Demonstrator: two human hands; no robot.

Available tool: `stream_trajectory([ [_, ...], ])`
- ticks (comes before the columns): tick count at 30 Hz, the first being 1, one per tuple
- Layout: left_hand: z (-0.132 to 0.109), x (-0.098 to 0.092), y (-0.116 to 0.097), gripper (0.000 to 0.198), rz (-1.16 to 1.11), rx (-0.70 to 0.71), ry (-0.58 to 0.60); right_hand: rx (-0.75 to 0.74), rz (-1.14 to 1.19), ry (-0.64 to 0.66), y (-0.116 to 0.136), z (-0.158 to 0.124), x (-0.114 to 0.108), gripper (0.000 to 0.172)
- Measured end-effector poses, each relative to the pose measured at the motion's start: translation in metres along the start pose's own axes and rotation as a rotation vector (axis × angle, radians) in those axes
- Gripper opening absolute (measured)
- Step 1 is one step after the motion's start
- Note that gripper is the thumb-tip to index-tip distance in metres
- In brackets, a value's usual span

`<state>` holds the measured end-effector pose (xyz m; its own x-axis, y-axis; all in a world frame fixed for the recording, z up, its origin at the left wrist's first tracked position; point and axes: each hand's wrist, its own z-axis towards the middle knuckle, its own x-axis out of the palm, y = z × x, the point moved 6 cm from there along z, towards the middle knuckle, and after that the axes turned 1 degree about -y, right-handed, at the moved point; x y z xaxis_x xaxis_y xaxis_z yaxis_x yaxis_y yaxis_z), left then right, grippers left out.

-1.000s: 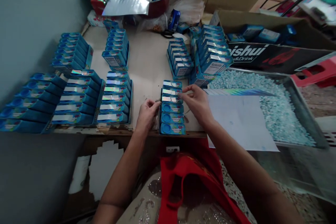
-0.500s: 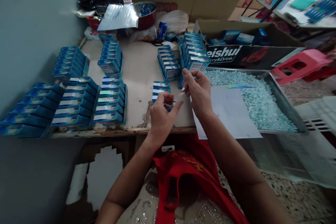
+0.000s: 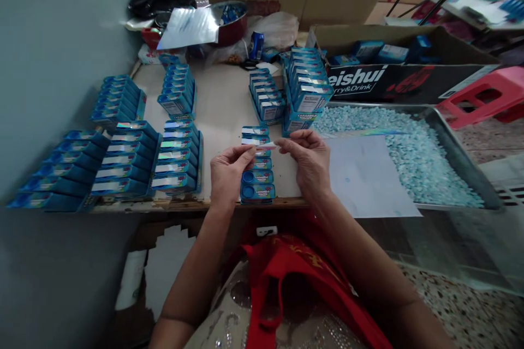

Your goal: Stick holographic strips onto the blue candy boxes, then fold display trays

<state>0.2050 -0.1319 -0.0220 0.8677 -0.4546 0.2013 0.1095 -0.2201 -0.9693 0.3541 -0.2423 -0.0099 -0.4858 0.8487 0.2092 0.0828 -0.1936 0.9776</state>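
In the head view, the left hand [image 3: 227,177] is nearly closed, thumb and forefinger pinching one end of a narrow, pale strip [image 3: 266,146]. The right hand [image 3: 313,166] has its thumb and forefinger together at the strip's other end, the remaining fingers loosely curled. The strip is thin and flat, held level above a row of small blue boxes [image 3: 257,177]; it looks like a sticker, though it is too small and blurred to be sure. The boxes are glossy, printed card, slim and rectangular, standing in a line near the front edge; the far ones carry shiny silvery strips on top, while the nearest show bare round marks.

To the left stand more packed blocks [image 3: 176,155] of the same boxes, many with similar shiny bands. On the right, a white sheet [image 3: 362,180] with a smooth surface overlaps a metal tray [image 3: 466,155] filled with pale blue, pebbly pieces [image 3: 429,158].

The worktop [image 3: 221,103] is flat and cream-coloured, its front edge worn and chipped to wood. Behind are a round red pot [image 3: 233,35] and a black-printed carton [image 3: 409,84]. A plain grey wall [image 3: 61,65] rises at left; the floor [image 3: 429,289] is speckled.
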Motion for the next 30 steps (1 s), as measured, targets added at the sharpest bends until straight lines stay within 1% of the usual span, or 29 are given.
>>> stream_trajectory([
  [2, 0.002, -0.007, -0.005, 0.032, 0.051, 0.004, 0.011, -0.038, 0.013, -0.023, -0.004, -0.006, 0.004, 0.035],
  [5, 0.006, -0.016, -0.007, 0.030, 0.067, -0.020, 0.020, -0.088, -0.025, -0.043, -0.009, -0.013, 0.010, 0.033],
  [10, 0.016, -0.028, -0.002, 0.027, 0.127, -0.044, 0.064, -0.163, -0.212, -0.057, -0.015, -0.020, 0.017, 0.026],
  [13, 0.020, -0.035, 0.002, 0.036, 0.160, -0.033, 0.085, -0.201, -0.352, -0.028, -0.018, -0.025, 0.021, 0.020],
  [15, 0.020, -0.039, 0.003, 0.040, 0.176, -0.031, 0.106, -0.199, -0.395, -0.003, -0.020, -0.028, 0.023, 0.018],
  [18, 0.018, -0.042, 0.006, 0.030, 0.188, -0.047, 0.137, -0.191, -0.420, 0.019, -0.023, -0.031, 0.025, 0.017],
  [20, 0.018, -0.043, 0.008, 0.027, 0.183, -0.050, 0.134, -0.194, -0.447, 0.019, -0.024, -0.031, 0.025, 0.017],
  [26, 0.020, -0.045, 0.012, 0.026, 0.183, -0.058, 0.113, -0.232, -0.499, 0.018, -0.026, -0.030, 0.026, 0.016],
  [30, 0.021, -0.046, 0.017, 0.028, 0.170, -0.072, 0.110, -0.261, -0.582, 0.049, -0.030, -0.030, 0.027, 0.015],
])
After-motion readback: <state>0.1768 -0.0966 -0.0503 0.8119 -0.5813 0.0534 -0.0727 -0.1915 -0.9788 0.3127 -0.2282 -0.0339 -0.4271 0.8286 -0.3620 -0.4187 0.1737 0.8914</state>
